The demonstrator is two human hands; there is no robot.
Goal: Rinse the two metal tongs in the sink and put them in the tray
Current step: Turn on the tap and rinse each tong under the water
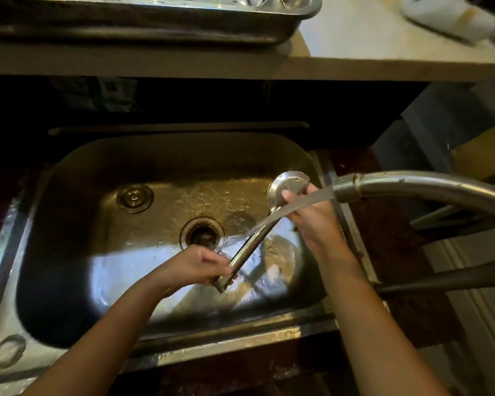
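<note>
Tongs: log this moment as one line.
stage: rinsing | tongs: under faucet stream, over sink | left hand: hinge end | right hand: scoop end | tray: on shelf

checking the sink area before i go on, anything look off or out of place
Nothing stands out. Both hands hold the tongs in the faucet stream over the sink, and the tray sits flat on the shelf above.

Two bare forearms, no sleeves; hands (195,264) ringless, ungloved.
</note>
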